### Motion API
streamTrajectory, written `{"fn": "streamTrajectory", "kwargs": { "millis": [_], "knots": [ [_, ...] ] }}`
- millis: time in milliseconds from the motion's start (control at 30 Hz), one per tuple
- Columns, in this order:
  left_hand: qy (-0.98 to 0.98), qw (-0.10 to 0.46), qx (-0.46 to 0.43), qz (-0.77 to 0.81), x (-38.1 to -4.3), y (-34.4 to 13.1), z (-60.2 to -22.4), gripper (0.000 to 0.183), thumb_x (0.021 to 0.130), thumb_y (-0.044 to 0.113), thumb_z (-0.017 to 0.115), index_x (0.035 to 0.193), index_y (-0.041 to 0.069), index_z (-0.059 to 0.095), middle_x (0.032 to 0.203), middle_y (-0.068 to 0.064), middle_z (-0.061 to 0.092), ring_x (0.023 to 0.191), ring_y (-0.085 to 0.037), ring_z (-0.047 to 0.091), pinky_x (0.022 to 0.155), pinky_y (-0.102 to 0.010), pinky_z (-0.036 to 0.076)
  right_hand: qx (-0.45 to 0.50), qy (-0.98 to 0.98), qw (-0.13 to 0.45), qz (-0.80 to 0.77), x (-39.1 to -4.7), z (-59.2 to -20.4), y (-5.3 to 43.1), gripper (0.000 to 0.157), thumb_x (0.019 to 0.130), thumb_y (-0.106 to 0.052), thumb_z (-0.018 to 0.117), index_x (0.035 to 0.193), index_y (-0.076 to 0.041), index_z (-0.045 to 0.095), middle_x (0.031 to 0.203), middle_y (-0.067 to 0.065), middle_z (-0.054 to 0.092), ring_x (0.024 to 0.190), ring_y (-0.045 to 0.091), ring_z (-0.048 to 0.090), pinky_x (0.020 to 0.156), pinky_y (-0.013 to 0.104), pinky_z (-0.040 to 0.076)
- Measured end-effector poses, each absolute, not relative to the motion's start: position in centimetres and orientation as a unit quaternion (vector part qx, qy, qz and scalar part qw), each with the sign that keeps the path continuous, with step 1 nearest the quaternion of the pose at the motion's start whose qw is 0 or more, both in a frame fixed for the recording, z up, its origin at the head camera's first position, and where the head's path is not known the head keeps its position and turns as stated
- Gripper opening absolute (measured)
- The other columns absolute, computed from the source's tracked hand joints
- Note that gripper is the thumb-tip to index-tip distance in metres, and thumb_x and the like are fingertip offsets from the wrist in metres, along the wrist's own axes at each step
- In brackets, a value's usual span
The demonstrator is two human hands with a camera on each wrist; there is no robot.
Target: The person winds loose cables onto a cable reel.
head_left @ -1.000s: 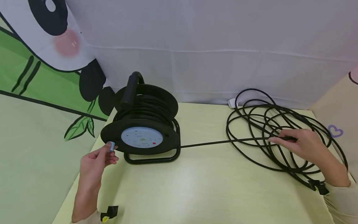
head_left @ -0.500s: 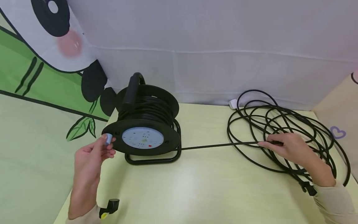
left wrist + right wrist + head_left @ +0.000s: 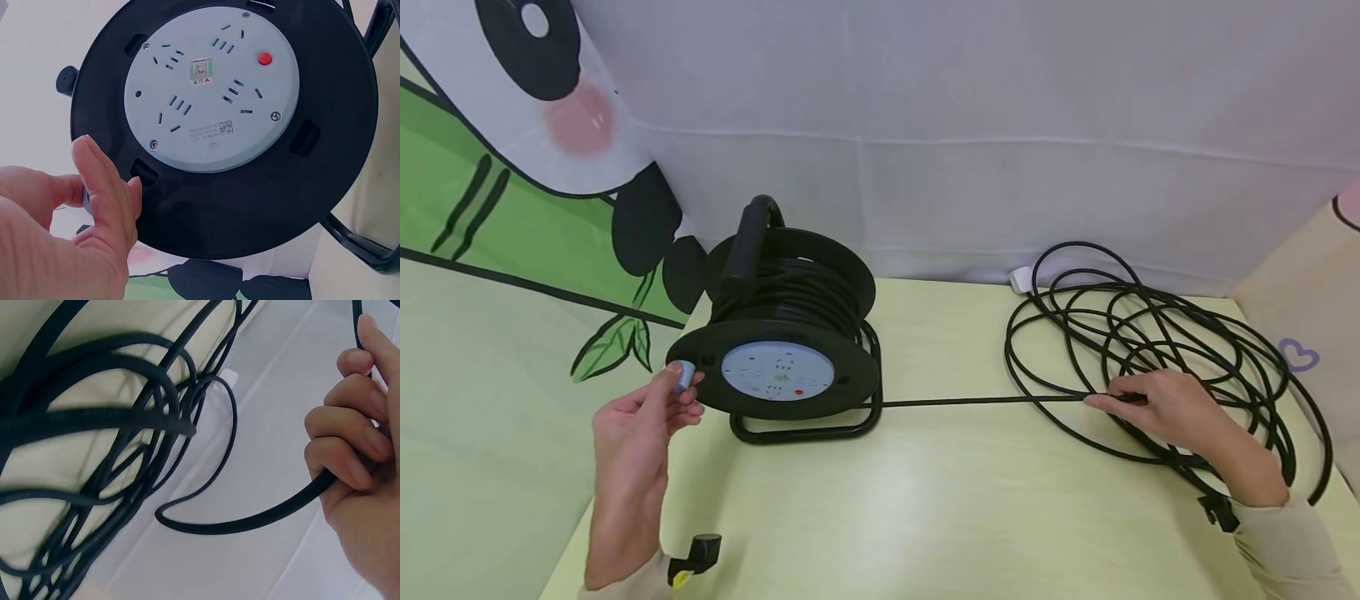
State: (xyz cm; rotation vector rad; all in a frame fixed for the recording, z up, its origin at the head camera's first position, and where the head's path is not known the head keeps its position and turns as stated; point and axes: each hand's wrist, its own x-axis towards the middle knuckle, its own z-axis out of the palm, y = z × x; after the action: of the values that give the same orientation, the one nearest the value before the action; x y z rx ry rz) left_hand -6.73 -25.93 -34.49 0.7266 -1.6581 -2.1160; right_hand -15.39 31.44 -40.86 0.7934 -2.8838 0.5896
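Note:
A black cable reel (image 3: 850, 358) stands at the table's left, its round pale socket panel (image 3: 778, 371) facing front. My left hand (image 3: 636, 442) pinches the small light-blue knob (image 3: 683, 377) at the left edge of the front flange; in the left wrist view the fingers mostly hide that knob. From the reel's lower right a black cable (image 3: 962, 401) runs straight to my right hand (image 3: 1183, 417), which grips it between thumb and curled fingers. Behind the grip, a cable length (image 3: 275, 517) hangs in a bend toward the loose loops, as the right wrist view shows.
Loose cable loops (image 3: 1075, 242) lie spread over the table's right side, partly under the right forearm. A white plug (image 3: 1021, 279) sits at the back beside them. The reel has a carry handle (image 3: 747, 250) and tubular stand (image 3: 808, 433). A printed cloth wall (image 3: 940, 192) closes off the back.
The knob has risen a little along the flange's left edge with my left hand, and the reel has turned slightly. My right hand has shifted left and nearer, bringing the cable along.

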Motion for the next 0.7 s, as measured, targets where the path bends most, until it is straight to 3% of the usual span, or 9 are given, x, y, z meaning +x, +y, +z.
{"fn": "streamTrajectory", "kwargs": {
  "millis": [300, 433, 700],
  "knots": [
    [-0.621, 0.205, 0.24, -0.718, -6.5, -24.4, -33.2, 0.025, 0.092, 0.021, 0.08, 0.091, -0.003, 0.079, 0.078, -0.009, 0.074, 0.05, -0.016, 0.062, 0.057, -0.024, 0.06, 0.297, -0.93, 0.067, 0.205, -15.9, -40.7, 28.9, 0.012, 0.09, -0.028, 0.08, 0.086, -0.018, 0.075, 0.065, -0.018, 0.058, 0.052, -0.006, 0.04, 0.05, 0.021, 0.039],
    [-0.632, 0.208, 0.236, -0.708, -6.6, -23.8, -32.9, 0.025, 0.093, 0.022, 0.079, 0.09, -0.003, 0.078, 0.077, -0.01, 0.073, 0.048, -0.016, 0.062, 0.056, -0.023, 0.06, 0.311, -0.922, 0.062, 0.221, -16.2, -40.8, 28.0, 0.021, 0.091, -0.026, 0.08, 0.078, -0.029, 0.064, 0.057, -0.023, 0.038, 0.049, -0.005, 0.029, 0.047, 0.019, 0.029],
    [-0.668, 0.216, 0.176, -0.69, -6.8, -22.5, -32.1, 0.027, 0.094, 0.02, 0.078, 0.09, -0.007, 0.077, 0.069, -0.01, 0.068, 0.046, -0.017, 0.062, 0.053, -0.025, 0.059, 0.321, -0.914, 0.059, 0.242, -16.5, -40.6, 26.8, 0.024, 0.091, -0.025, 0.08, 0.076, -0.031, 0.062, 0.058, -0.024, 0.039, 0.049, -0.005, 0.03, 0.047, 0.019, 0.029]
  ]
}}
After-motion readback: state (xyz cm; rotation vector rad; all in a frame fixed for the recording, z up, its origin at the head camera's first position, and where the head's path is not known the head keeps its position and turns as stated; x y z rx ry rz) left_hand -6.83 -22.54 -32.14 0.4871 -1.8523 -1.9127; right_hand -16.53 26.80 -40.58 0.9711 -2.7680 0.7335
